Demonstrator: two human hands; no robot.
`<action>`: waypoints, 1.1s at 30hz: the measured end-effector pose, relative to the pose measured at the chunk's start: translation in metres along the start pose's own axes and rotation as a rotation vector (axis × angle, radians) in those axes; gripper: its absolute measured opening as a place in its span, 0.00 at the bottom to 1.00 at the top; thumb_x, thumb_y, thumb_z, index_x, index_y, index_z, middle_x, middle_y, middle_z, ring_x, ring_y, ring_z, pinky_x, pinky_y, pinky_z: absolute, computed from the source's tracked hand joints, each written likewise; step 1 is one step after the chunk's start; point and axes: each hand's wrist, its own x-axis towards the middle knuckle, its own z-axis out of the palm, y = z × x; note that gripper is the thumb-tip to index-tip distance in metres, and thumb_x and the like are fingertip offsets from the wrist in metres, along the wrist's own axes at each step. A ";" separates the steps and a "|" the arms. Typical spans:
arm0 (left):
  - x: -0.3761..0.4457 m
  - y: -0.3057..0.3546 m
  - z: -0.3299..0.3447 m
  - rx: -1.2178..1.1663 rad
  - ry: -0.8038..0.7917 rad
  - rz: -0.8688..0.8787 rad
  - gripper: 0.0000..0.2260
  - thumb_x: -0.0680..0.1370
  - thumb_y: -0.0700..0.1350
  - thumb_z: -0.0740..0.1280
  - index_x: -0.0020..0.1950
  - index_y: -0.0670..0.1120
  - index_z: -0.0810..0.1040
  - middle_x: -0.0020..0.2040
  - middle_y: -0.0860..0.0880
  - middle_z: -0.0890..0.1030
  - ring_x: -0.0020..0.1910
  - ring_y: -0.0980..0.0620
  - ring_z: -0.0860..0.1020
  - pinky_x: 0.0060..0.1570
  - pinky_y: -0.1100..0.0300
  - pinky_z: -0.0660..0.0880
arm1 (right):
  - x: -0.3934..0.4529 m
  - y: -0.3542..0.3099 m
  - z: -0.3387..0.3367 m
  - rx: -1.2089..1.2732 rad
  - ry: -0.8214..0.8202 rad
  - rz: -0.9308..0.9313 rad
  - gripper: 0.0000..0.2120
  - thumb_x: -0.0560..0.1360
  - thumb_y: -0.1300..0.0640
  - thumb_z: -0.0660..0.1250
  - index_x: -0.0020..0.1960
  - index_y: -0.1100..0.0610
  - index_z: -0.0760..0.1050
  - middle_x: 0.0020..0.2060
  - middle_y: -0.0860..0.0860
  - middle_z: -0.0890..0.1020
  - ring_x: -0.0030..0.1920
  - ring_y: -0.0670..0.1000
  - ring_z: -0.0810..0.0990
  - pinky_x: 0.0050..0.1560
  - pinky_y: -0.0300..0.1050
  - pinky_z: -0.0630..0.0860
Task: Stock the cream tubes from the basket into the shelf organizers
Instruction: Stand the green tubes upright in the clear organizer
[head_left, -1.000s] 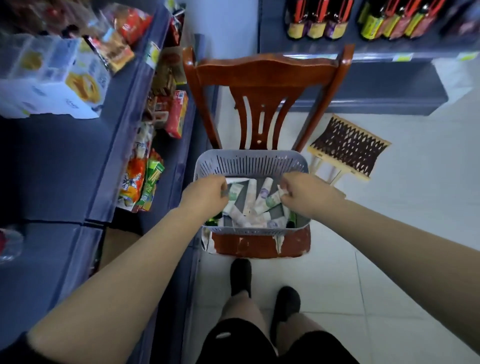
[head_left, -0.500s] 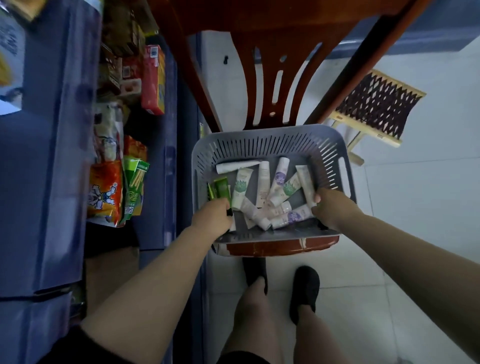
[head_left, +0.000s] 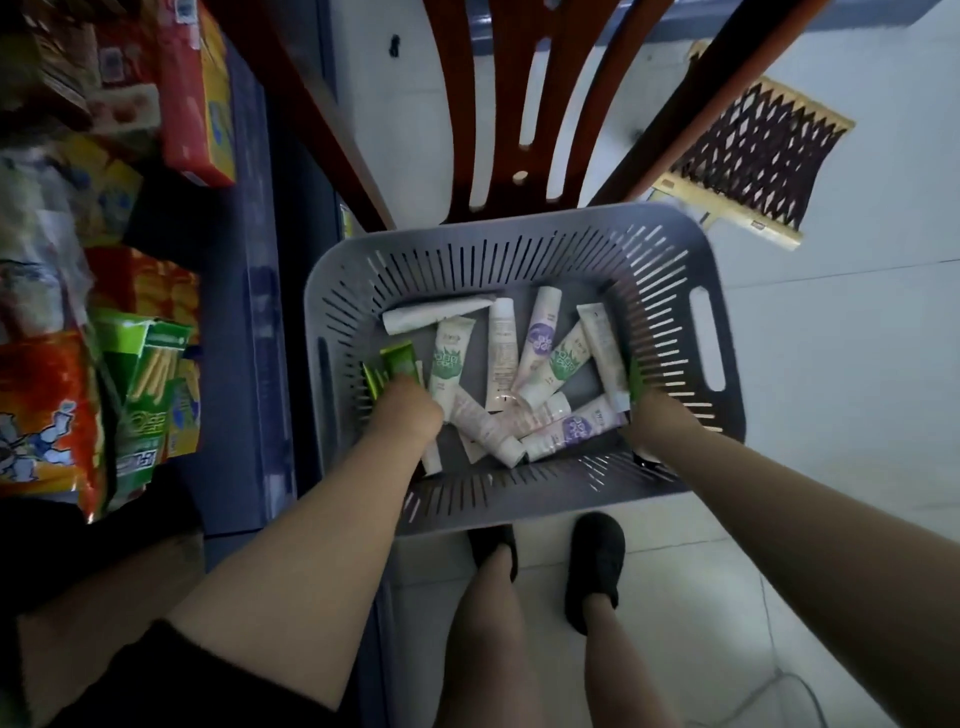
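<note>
Down in the grey slotted plastic basket (head_left: 675, 312), the left hand (head_left: 408, 415) has its fingers curled round two bright green tubes (head_left: 392, 366) at the basket's left side; only the knuckles show, the fingertips being hidden beneath. The right hand (head_left: 662, 423) is at the basket's right wall, its fingers closed on a thin green tube (head_left: 635, 382) that stands up just above it. Between the two hands, a loose heap of white cream tubes (head_left: 519, 379) with green and purple labels lies on the basket floor, some crossing one another. The basket sits on a reddish-brown wooden chair (head_left: 498, 104). To the left, dark blue shelves (head_left: 265, 312) carry colourful snack packets (head_left: 62, 405). A small woven stool (head_left: 753, 161) stands on the pale tiled floor (head_left: 831, 415) to the right.
</note>
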 end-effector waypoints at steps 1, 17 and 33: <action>0.008 0.002 0.005 0.024 -0.011 -0.023 0.15 0.76 0.36 0.63 0.63 0.38 0.70 0.58 0.39 0.76 0.56 0.42 0.76 0.44 0.58 0.69 | 0.005 0.001 0.004 0.033 -0.006 0.022 0.16 0.77 0.61 0.61 0.63 0.66 0.70 0.60 0.61 0.76 0.60 0.59 0.76 0.57 0.46 0.72; 0.058 0.018 0.018 0.240 0.094 -0.139 0.16 0.79 0.39 0.57 0.66 0.39 0.65 0.64 0.37 0.71 0.63 0.39 0.71 0.56 0.49 0.73 | 0.027 -0.046 0.001 1.199 -0.114 0.004 0.13 0.74 0.69 0.60 0.58 0.62 0.70 0.41 0.58 0.77 0.34 0.52 0.78 0.33 0.44 0.74; 0.011 0.016 -0.009 -0.616 -0.119 -0.164 0.11 0.74 0.35 0.68 0.56 0.39 0.77 0.55 0.39 0.79 0.53 0.42 0.78 0.56 0.50 0.76 | 0.019 -0.077 -0.022 1.388 -0.261 -0.122 0.10 0.77 0.67 0.59 0.57 0.61 0.69 0.41 0.58 0.78 0.33 0.53 0.75 0.31 0.43 0.71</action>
